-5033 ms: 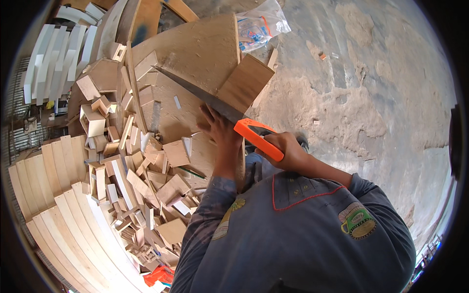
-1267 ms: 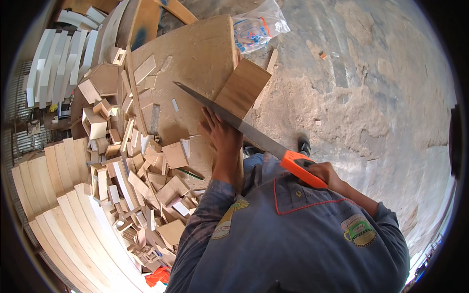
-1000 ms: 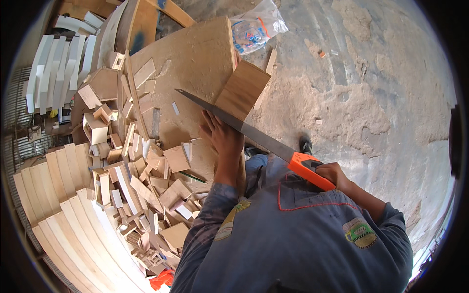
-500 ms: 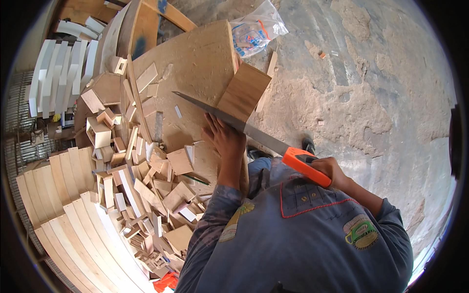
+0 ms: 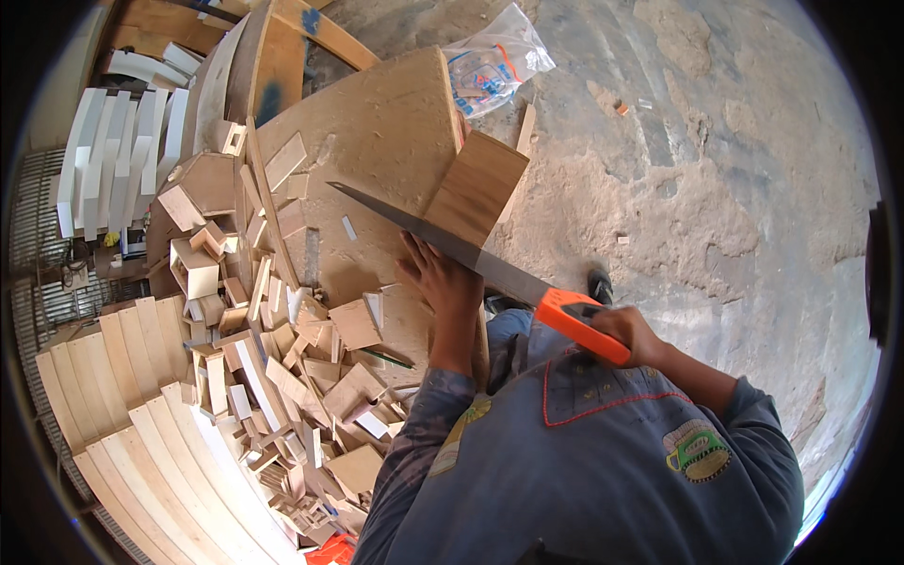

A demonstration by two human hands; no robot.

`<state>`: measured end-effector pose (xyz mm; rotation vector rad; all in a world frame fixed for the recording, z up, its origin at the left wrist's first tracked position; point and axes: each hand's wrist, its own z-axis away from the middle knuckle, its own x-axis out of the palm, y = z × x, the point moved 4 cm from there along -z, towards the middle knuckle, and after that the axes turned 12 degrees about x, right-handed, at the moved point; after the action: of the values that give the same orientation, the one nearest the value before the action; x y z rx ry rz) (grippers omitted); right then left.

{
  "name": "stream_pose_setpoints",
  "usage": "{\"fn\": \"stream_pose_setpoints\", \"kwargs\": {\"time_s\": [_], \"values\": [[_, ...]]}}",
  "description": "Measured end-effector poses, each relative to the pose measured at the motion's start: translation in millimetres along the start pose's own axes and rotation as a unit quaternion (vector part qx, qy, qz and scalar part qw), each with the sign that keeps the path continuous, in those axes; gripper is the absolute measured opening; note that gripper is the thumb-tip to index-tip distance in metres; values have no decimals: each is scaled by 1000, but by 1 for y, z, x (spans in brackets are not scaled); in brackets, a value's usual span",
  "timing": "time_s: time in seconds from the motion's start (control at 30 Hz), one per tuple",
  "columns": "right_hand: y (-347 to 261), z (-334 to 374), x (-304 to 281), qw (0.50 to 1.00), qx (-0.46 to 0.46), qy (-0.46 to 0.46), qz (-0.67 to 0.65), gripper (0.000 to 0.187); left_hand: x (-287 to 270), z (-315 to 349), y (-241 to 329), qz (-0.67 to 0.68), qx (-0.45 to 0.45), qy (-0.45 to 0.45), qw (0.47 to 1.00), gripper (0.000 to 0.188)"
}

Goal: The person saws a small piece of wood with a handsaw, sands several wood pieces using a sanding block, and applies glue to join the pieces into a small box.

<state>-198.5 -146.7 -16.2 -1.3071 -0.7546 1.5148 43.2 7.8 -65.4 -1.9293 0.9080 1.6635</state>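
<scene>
A handsaw with an orange and black handle lies slantwise across a brown wooden piece. Wrapped round the saw's handle is my right hand, closed. The toothed blade runs up and to the left, its tip over the worktable. My left hand rests just on the near side of the blade, fingers stretched out and apart, close to the wooden piece. What lies under its palm is hidden. The wooden piece juts past the table's right edge.
Wood offcuts are heaped on the table's left and near side, with a green pencil-like stick among them. Pale boards and white slats are stacked at left. A plastic bag lies beyond the table on the concrete floor.
The saw and my right hand have shifted slightly left along the blade's line. My left hand keeps its place beside the wooden piece. The whole view has moved a little.
</scene>
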Motion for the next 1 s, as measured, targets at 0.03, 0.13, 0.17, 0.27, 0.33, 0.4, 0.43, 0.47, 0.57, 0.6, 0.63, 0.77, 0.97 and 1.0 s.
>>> {"fn": "stream_pose_setpoints", "kwargs": {"time_s": [0.03,0.13,0.17,0.27,0.33,0.4,0.43,0.47,0.57,0.6,0.63,0.77,0.97,1.0], "values": [[6,6,1,1000,2,-4,4,14,-2,1,-1,-4,1,-2,1000,76],[-10,-7,-1,1000,15,3,-15,15,-6,-2,2,21,-8,-4,1000,76],[-16,-14,-1,999,37,-2,-36,15,-3,-1,2,12,1,-3,1000,76],[-26,-26,-1,996,65,-11,-67,15,2,0,-1,-5,9,-3,1000,77],[-19,-10,-3,999,35,-3,-41,14,-1,0,-1,-5,-5,-9,1000,78],[-7,7,-1,998,59,-14,-17,14,-1,2,-1,9,4,17,1000,77],[-4,10,0,997,72,-20,-5,14,-1,2,-1,16,9,29,999,77],[-9,4,0,998,53,-14,-14,13,0,2,-1,8,9,15,1000,77],[-28,-28,-2,999,22,-2,-45,11,3,1,0,-9,4,-9,1000,77],[-32,-37,-1,998,27,0,-58,11,6,1,-2,-13,-1,-6,1000,77],[-35,-43,0,997,32,2,-71,11,7,1,-4,-17,-5,-3,1000,77],[-38,-43,9,998,36,6,-57,15,0,3,-1,5,18,28,999,73],[-32,-26,8,999,19,-8,-26,13,-7,17,12,3,48,63,997,74],[-33,-27,8,1000,14,1,-23,13,-11,18,15,7,51,64,997,75]]}}
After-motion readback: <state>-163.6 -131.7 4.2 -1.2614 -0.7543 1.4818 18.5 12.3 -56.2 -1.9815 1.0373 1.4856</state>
